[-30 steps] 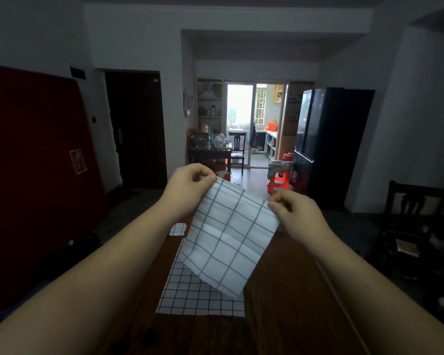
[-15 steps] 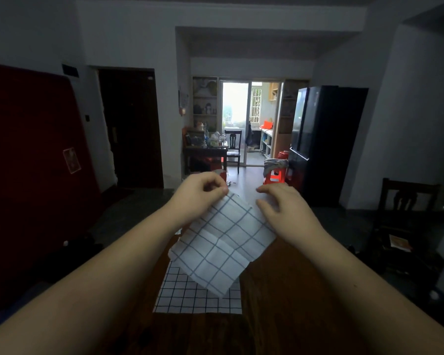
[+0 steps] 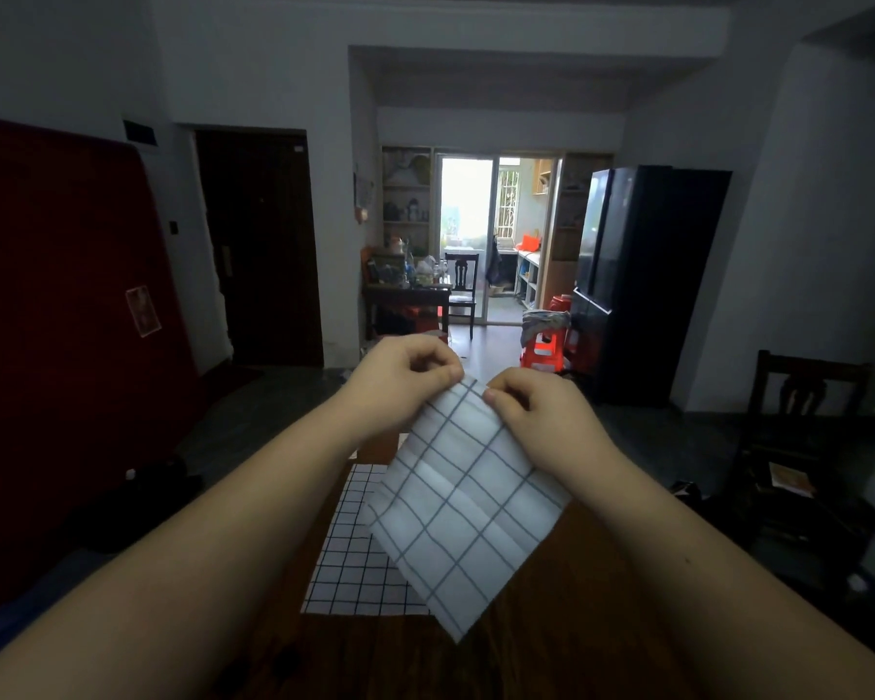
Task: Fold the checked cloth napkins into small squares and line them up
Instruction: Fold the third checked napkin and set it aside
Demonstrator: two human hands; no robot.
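Both hands, left hand point(image 3: 400, 376) and right hand point(image 3: 536, 416), pinch one napkin point(image 3: 466, 507) corner together above the table point(image 3: 577, 623); match corners squarely before creasing.

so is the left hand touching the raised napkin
Touching. The head view shows the left hand pinching the top corner of the raised checked napkin, with no gap between hand and cloth.

The held napkin point(image 3: 468, 502) covers the right side of the fine-checked napkin point(image 3: 354, 548) lying flat on the tabletop point(image 3: 551, 649), so that napkin's right edge cannot be seen. The held napkin's top corner is buried under the fingers point(image 3: 443, 370) of the left hand point(image 3: 400, 381) and right hand point(image 3: 536, 421). Both forearms and the tabletop's near edge run off the bottom of the picture. The tabletop's far edge lies behind the hands.
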